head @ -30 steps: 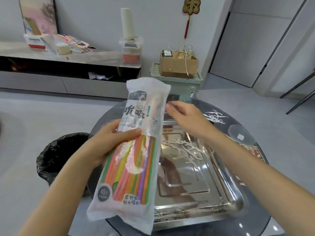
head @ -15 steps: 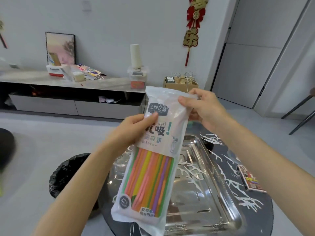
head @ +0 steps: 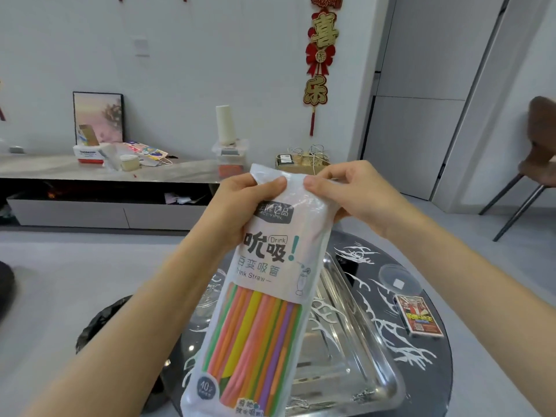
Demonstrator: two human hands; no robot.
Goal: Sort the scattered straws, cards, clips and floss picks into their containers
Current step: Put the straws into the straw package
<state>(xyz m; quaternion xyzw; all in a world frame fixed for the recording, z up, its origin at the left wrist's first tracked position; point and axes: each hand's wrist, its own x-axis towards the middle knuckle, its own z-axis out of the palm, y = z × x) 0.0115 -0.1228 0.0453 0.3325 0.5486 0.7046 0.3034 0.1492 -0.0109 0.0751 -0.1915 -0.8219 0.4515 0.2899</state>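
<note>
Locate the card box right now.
In the head view the card box lies on the right side of the dark table, right of the steel tray and just on the camera's side of the clear round lid.

Straw pack [head: 264,296]: white plastic sleeve of coloured straws, held upright above the table [head: 433,383]. The left hand [head: 240,206] and right hand [head: 346,191] pinch its top edge, thumbs close together.
Metal tray [head: 346,371]: on the table (dark, white branch pattern), below the pack.
Card box [head: 419,316]: right of the tray.
</note>
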